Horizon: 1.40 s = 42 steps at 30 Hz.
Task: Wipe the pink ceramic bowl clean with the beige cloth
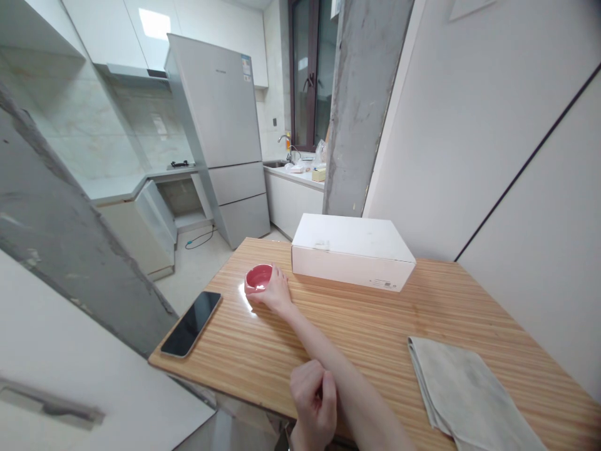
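My right hand (277, 292) reaches across the table from the lower right and grips the right rim of a small round red bowl (258, 277). Its thumb lies along the near side and its fingers along the far right side. The bowl sits upright on the wooden table (357, 332), and I see nothing inside it. Close to my body, at the table's front edge, my left hand (313, 398) is curled into a loose fist beside my right forearm. Nothing shows in that fist.
A black-screened phone (192, 324) lies left of the bowl, near the table's left edge. Behind my right hand stands a closed white box (350, 254). A folded grey cloth (469, 391) lies at the right front. Beyond are a refrigerator (230, 119) and a kitchen counter (295, 188).
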Available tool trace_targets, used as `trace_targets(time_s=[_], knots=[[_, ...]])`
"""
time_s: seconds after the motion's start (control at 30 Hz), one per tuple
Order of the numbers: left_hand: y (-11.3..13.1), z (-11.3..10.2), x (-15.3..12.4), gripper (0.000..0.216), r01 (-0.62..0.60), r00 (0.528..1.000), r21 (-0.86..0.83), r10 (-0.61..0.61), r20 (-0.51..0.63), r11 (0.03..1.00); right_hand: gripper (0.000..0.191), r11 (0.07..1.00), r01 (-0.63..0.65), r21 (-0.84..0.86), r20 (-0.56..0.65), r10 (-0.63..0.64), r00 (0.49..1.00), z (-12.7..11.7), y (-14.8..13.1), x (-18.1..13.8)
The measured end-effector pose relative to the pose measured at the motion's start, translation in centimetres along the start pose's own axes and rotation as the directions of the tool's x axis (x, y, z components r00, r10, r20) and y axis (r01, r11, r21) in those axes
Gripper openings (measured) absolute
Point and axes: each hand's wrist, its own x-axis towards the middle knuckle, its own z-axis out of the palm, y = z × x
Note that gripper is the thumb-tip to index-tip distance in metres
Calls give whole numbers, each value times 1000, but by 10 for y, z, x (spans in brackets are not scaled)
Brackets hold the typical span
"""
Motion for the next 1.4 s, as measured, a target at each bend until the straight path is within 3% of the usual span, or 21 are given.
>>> trace_targets(time_s=[0.17, 0.27, 0.4, 0.5, 0.57, 0.67, 0.73, 0.8, 0.93, 1.07, 1.2, 1.3, 1.37, 1.4], knots=[[0, 0, 0, 38, 22, 1000, 27, -22, 3, 999, 119, 999, -28, 20, 39, 27, 999, -14, -6, -4], [1, 0, 0, 39, 31, 1000, 37, -31, -6, 999, 92, 996, -6, 92, -22, 8, 1000, -44, -11, -15], [3, -1, 1, 39, 32, 999, 46, -31, -30, 998, 37, 995, 36, 88, -169, -21, 985, -113, -4, -55], [5, -3, 2, 39, 36, 999, 15, -35, -18, 999, 33, 999, -23, 27, -263, 29, 964, -175, 20, -102], [7, -4, 3, 38, 40, 999, 8, -40, -28, 999, 36, 969, -144, -200, -411, 50, 910, -215, 43, -138], [9, -5, 4, 39, 41, 998, 4, -41, -41, 999, 42, 721, -470, -510, -594, 100, 799, -263, 80, -190], [8, -4, 4, 38, 41, 998, 1, -41, -42, 999, 48, 517, -643, -565, -633, 228, 740, -287, 101, -221], [7, -3, 4, 38, 42, 998, 2, -42, -45, 999, 51, 378, -719, -583, -604, 390, 695, -303, 119, -245], [4, -3, 3, 37, 47, 998, 7, -47, -34, 999, 60, 465, -658, -593, -442, 495, 748, -319, 146, -269], [5, -2, 5, 38, 55, 997, 13, -56, 55, 998, 50, 597, -668, -445, -327, 586, 741, -326, 159, -268], [10, 3, 16, 33, 122, 969, 36, -127, 213, 992, 42, 726, -617, -304, -362, 511, 780, -321, 155, -263], [13, 10, 22, 23, 223, 926, 28, -220, 306, 974, 45, 891, -453, -40, -416, 397, 818, -306, 134, -258], [16, 16, 21, 22, 329, 886, -40, -294, 357, 943, 47, 916, -351, 194, -394, 401, 827, -291, 112, -253], [19, 19, 19, 33, 397, 863, -96, -336, 378, 913, 49, 889, -330, 316, -369, 436, 821, -282, 99, -251]])
